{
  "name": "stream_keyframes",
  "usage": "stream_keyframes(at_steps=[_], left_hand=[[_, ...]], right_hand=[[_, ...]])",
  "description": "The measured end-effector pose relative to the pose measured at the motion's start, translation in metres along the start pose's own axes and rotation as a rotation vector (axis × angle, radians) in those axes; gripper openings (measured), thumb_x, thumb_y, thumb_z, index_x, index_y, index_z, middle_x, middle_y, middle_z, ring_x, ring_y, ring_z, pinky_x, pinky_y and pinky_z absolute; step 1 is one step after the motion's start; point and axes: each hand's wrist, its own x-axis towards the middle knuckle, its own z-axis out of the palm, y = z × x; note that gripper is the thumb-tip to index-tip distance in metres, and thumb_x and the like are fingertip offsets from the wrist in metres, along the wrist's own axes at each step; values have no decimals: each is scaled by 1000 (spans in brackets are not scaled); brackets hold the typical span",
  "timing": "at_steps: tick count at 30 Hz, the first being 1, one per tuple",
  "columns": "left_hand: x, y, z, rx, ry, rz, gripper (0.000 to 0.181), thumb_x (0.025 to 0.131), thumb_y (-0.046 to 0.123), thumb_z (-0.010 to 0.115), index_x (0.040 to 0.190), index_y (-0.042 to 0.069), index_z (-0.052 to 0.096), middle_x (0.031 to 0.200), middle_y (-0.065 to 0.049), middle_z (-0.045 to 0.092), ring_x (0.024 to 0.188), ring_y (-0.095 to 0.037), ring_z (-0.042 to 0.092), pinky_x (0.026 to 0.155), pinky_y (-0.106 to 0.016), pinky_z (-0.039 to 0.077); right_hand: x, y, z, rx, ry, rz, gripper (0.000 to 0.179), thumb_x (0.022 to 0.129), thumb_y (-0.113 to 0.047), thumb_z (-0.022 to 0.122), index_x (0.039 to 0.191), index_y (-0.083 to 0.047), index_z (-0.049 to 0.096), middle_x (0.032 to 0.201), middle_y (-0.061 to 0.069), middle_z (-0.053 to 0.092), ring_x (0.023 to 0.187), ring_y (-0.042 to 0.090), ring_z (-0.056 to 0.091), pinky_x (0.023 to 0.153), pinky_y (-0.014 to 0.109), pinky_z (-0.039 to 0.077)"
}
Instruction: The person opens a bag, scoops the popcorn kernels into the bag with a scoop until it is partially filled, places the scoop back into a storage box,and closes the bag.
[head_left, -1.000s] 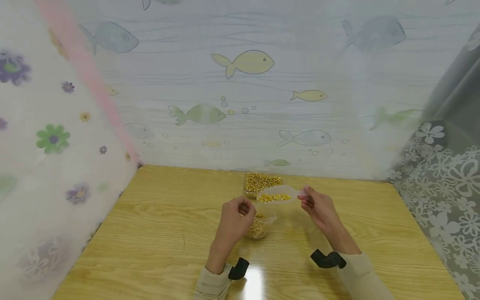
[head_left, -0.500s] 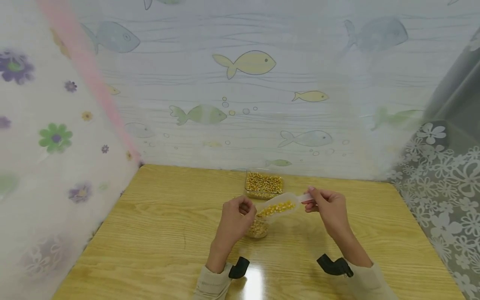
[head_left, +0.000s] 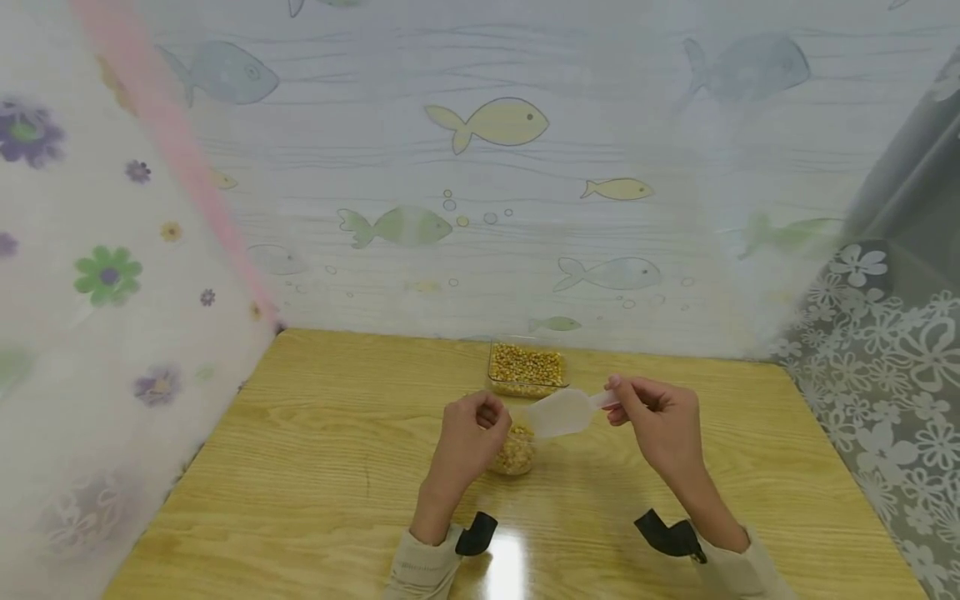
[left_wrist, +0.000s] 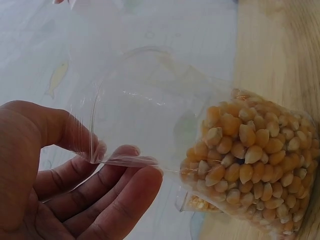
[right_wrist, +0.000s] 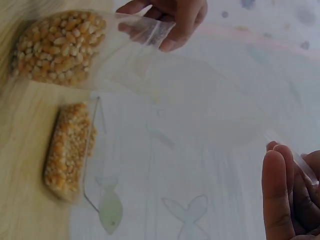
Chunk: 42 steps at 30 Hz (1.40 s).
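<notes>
My left hand [head_left: 467, 437] pinches the rim of a clear plastic bag [left_wrist: 145, 120] between thumb and fingers. Corn kernels [left_wrist: 255, 160] fill the lower part of the bag, which stands on the table with its mouth held up. In my right hand [head_left: 666, 425] is the handle of a translucent white scoop [head_left: 562, 414]. The scoop is tipped down toward the left, its front end at the bag's mouth, and no kernels show on it in the head view. Part of the bag is hidden behind my left hand there.
Behind the bag, a rectangular clear container [head_left: 528, 388] with more corn kernels stands on the wooden table [head_left: 322, 450]. A curtain with printed fish [head_left: 498, 122] hangs along the table's far edge, and a flowered one [head_left: 105, 367] hangs at the left.
The scoop has gone from level with kernels in it to tipped over at the bag's mouth, its kernels no longer showing. My right hand has shifted slightly right; the left has stayed put.
</notes>
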Motion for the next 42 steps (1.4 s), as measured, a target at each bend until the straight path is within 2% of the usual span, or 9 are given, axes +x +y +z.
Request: stream_keyframes(at_steps=[6,11,18,25,28,31,35,39,42], left_hand=[[0,-1,-1,-2,1,-4,11,98,8,62,90,7,68,76,-1,65,69,-11,62,67,-27,55],[0,-1,0,-15,15,-5,9,98,9,62,92,7,69,78,-2,66,71,-12,63,69,-27,55],[0,-2,6,-47,55,1,8,96,8,64,92,5,70,80,-2,67,73,-12,64,69,-26,56],[-3,-3,10,-74,72,16,10,96,7,64,92,1,71,79,-3,68,73,-13,65,64,-24,57],[-3,-3,9,-79,85,29,11,97,7,64,91,0,71,79,-4,68,73,-14,66,63,-24,57],[-2,-5,8,-83,87,30,14,98,9,64,92,0,72,80,-4,68,73,-14,66,63,-23,58],[-2,-8,3,-94,40,26,18,101,17,63,100,2,73,87,-5,70,80,-16,68,69,-25,59],[-5,-13,-7,-107,-43,41,24,103,23,62,116,7,72,103,-6,72,92,-18,69,81,-30,58],[-7,-18,-15,-107,-97,63,29,101,20,64,126,8,69,114,-6,71,101,-20,68,91,-40,56]], right_hand=[[20,10,-5,145,149,24,31,101,-12,64,97,19,71,70,0,75,55,12,70,57,25,58],[42,44,5,267,240,68,37,101,-18,64,98,19,71,70,2,75,57,14,72,58,26,59],[56,98,33,286,218,231,38,103,-19,61,104,18,70,71,4,75,58,14,72,59,27,59],[52,124,46,246,177,337,46,102,-25,62,106,21,67,69,0,73,58,11,71,58,24,59],[50,129,47,168,172,309,45,102,-26,63,104,19,69,73,7,74,60,18,72,58,23,58],[48,130,45,1,157,273,44,102,-31,63,108,12,72,86,18,76,72,27,74,62,22,58],[47,123,36,-206,148,236,47,103,-40,59,123,2,71,110,22,73,97,33,70,79,33,57],[44,105,25,-221,131,141,46,105,-33,57,135,1,61,125,23,67,118,36,60,102,52,47],[36,88,18,-195,13,66,39,105,-23,58,136,1,60,126,21,67,116,23,62,106,39,47]])
